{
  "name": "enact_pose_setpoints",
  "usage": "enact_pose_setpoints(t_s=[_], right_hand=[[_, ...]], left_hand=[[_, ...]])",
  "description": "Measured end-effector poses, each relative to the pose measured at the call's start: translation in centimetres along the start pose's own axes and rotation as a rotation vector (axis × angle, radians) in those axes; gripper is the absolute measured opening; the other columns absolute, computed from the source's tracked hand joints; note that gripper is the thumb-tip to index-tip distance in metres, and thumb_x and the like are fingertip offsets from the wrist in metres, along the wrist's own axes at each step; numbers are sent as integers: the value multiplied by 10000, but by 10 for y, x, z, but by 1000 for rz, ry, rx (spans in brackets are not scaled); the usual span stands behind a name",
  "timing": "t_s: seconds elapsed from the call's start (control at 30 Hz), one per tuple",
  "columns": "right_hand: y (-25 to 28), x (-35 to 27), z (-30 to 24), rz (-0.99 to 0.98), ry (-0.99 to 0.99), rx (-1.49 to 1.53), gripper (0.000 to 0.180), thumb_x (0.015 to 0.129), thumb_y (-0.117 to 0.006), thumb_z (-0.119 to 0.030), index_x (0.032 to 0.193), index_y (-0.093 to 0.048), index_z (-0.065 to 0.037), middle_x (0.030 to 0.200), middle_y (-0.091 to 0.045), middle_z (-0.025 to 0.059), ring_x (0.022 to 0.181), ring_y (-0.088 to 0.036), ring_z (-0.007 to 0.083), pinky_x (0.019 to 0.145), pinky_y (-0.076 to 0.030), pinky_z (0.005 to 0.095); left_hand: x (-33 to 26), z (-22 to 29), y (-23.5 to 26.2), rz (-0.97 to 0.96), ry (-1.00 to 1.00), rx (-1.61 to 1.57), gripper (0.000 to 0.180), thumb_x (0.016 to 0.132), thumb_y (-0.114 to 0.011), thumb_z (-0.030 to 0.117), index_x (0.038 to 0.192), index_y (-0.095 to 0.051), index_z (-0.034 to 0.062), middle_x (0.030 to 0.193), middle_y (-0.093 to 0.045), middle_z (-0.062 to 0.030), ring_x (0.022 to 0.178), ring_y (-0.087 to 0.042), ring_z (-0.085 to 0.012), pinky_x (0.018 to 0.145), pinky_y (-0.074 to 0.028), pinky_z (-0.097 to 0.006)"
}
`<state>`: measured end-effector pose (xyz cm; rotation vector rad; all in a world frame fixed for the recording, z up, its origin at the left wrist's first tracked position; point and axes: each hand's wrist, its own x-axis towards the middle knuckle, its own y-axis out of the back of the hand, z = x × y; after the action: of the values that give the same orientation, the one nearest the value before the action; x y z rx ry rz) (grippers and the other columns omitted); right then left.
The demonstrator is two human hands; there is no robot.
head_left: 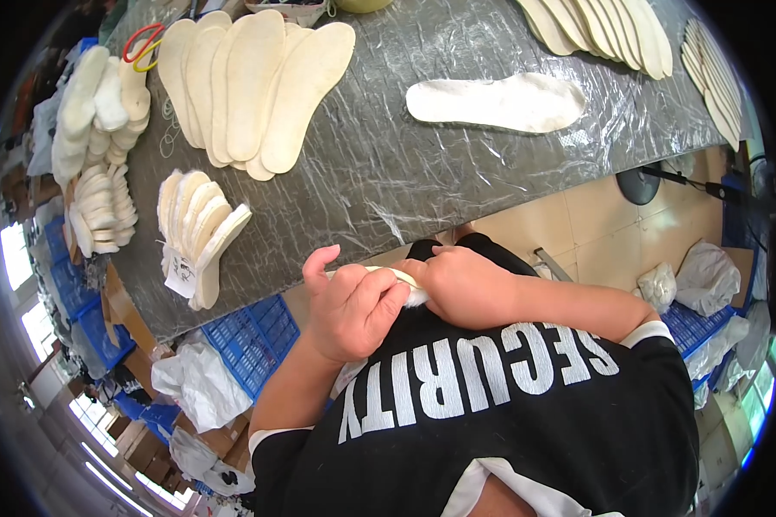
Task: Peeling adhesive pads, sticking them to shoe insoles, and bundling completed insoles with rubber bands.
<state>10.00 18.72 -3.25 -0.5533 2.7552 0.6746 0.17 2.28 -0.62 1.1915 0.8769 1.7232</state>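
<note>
Cream, narrow, fleecy insole-like piece (416, 297) lies between the left hand (352, 303) and the right hand (466, 286), whose fingers are clamped on it, probably so that it is steady.

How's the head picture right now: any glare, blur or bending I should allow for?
Head view: glare streaks the wrinkled table cover; the left-side windows are blown out; fisheye bending grows toward the dark rim. Also head view: left hand and right hand look fairly sharp, the cream piece between them mostly hidden.
</note>
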Motion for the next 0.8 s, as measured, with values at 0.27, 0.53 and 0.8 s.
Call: enact_pose_setpoints(t_s=[0.27,0.53,0.8], right_hand=[[-11,-1,10,112,121,-5,244,747,-619,-141,937,-575,5,677,-619,200,659,-619,365,623,-485,441],[-14,-3,10,225,238,-145,233,732,-628,-164,895,-579,-5,610,-597,149,589,-606,310,594,-479,403],[-8,-4,4,290,329,-255,231,643,-592,-76,856,-571,10,587,-596,96,547,-596,252,693,-472,352]], left_hand=[[12,-1,6,-70,236,-251,180,612,-662,46,773,-619,117,878,-562,1,886,-528,-227,917,-323,-529],[14,0,20,-272,265,-328,191,620,-653,21,774,-584,110,927,-584,-1,970,-553,-232,936,-298,-522],[12,4,23,-192,219,-199,122,660,-652,60,718,-552,100,863,-614,-1,895,-590,-223,942,-292,-523]])
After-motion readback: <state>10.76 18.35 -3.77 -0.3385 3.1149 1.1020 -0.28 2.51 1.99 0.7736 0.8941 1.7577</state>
